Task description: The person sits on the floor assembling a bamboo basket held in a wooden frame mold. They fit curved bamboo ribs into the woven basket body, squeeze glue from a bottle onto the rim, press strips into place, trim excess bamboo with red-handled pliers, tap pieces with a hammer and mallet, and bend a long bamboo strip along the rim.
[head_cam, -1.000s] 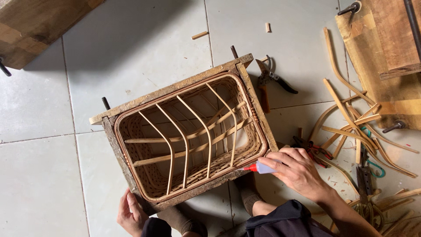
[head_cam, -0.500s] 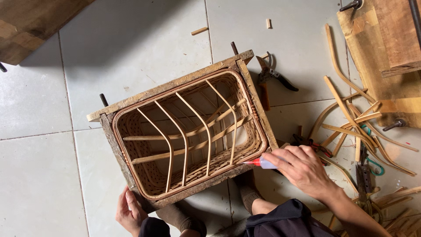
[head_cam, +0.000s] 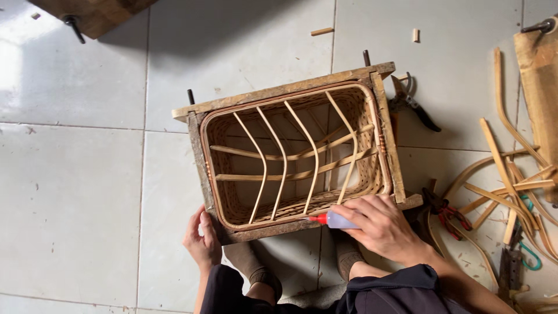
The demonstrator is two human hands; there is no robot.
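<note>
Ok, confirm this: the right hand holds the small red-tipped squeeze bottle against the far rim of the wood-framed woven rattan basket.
Wrong rim. In the head view the right hand holds the small red-tipped squeeze bottle against the near rim of the wood-framed woven rattan basket, by the person's knees.

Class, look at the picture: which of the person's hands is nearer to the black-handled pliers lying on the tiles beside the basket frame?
Right. The right hand holds a small glue bottle at the frame's near edge, on the pliers' side. The left hand grips the opposite near corner of the wooden frame, farther away.

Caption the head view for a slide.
Right hand tips a glue bottle onto a woven basket's rim; left hand steadies it.
</note>
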